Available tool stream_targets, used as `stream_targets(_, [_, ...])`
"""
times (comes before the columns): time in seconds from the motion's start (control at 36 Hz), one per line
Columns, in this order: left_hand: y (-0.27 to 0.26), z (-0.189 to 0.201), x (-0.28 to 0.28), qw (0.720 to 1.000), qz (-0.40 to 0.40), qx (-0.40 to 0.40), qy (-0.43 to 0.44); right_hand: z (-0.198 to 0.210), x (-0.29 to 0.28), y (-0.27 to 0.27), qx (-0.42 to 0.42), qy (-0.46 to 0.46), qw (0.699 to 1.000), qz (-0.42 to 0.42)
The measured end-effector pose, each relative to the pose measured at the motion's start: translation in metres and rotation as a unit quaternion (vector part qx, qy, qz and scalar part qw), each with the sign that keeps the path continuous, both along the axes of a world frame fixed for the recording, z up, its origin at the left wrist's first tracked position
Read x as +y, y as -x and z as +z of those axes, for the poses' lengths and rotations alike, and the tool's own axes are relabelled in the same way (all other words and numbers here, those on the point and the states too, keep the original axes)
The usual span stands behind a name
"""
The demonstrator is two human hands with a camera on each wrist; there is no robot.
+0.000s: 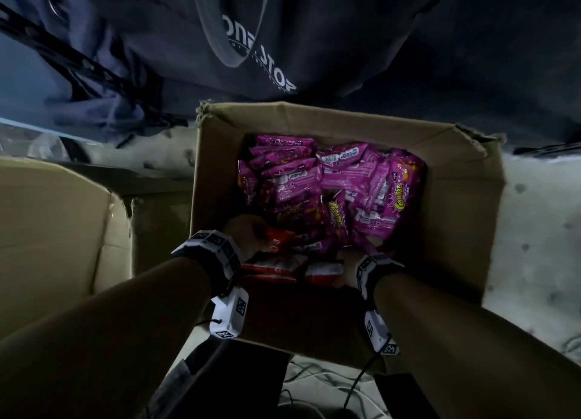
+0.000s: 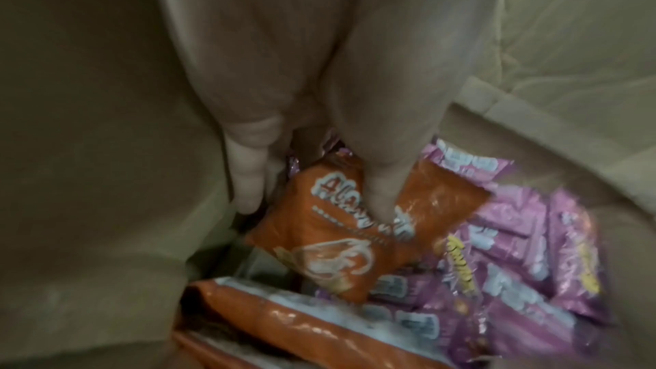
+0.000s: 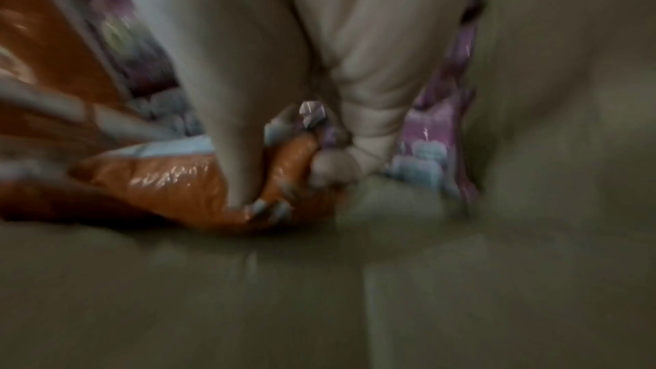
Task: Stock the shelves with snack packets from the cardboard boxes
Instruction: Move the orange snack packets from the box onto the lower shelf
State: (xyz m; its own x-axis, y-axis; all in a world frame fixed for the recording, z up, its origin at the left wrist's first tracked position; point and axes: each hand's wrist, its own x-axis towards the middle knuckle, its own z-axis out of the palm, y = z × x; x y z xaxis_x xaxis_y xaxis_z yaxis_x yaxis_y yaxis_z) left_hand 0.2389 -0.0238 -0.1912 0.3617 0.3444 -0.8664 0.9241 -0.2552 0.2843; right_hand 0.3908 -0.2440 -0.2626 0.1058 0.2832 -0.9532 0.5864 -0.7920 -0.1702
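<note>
An open cardboard box (image 1: 465,198) holds many purple snack packets (image 1: 330,179) and a few orange snack packets (image 1: 273,266) along its near side. My left hand (image 1: 248,233) is inside the box at the near left. Its thumb and fingers pinch an orange packet (image 2: 341,249) by the top edge, as the left hand (image 2: 316,204) shows in the wrist view. My right hand (image 1: 349,267) is down at the near right corner. There the right hand (image 3: 287,178) grips the end of another orange packet (image 3: 170,187) between thumb and curled fingers, with purple packets (image 3: 433,128) behind it.
A second cardboard box (image 1: 47,230) stands to the left, touching the first. A person in a dark hoodie (image 1: 283,41) stands on the far side of the box. Cables (image 1: 314,387) lie on the floor near my feet. Pale floor (image 1: 540,230) shows to the right.
</note>
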Motion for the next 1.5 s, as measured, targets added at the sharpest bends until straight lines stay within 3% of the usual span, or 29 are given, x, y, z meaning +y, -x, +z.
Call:
stream_targets(0.11, [-0.004,0.021,0.001,0.999,0.023,-0.011,0.019,0.031,0.019,-0.015,0.027,0.009,1.0,0.0])
stream_targets(0.19, [-0.009,0.047,0.004,0.999,0.035,-0.02,-0.016,0.064,0.028,-0.031,0.015,-0.02,1.0,-0.007])
stream_targets(0.33, [-0.026,0.111,0.008,0.996,0.057,-0.049,-0.044,0.134,0.031,-0.058,-0.012,-0.108,0.986,-0.122])
stream_targets(0.47, [-0.051,0.192,0.016,0.988,0.059,-0.12,-0.074,0.218,0.034,-0.082,-0.07,-0.207,0.948,-0.23])
stream_targets(0.61, [-0.082,0.287,0.023,0.971,0.069,-0.207,-0.094,0.315,0.031,-0.113,-0.112,-0.275,0.927,-0.229])
stream_targets(0.69, [-0.099,0.338,0.025,0.964,0.074,-0.242,-0.086,0.373,0.027,-0.128,-0.128,-0.347,0.893,-0.257])
stream_targets(0.81, [-0.117,0.383,0.029,0.948,0.102,-0.289,-0.083,0.441,0.024,-0.149,-0.136,-0.395,0.867,-0.273])
stream_targets(0.94, [-0.139,0.428,0.038,0.925,0.118,-0.357,-0.05,0.497,0.024,-0.182,-0.147,-0.48,0.804,-0.32])
stream_targets(1.11, [-0.159,0.458,0.045,0.905,0.143,-0.399,-0.037,0.535,0.035,-0.221,-0.183,-0.546,0.745,-0.337])
stream_targets(1.22, [-0.169,0.465,0.046,0.898,0.165,-0.406,-0.028,0.538,0.051,-0.239,-0.26,-0.574,0.7,-0.337])
stream_targets(1.33, [-0.182,0.466,0.043,0.897,0.182,-0.402,-0.035,0.519,0.069,-0.25,-0.33,-0.567,0.703,-0.274])
stream_targets(1.5, [-0.197,0.469,0.036,0.871,0.249,-0.423,-0.004,0.487,0.09,-0.256,-0.402,-0.538,0.72,-0.176])
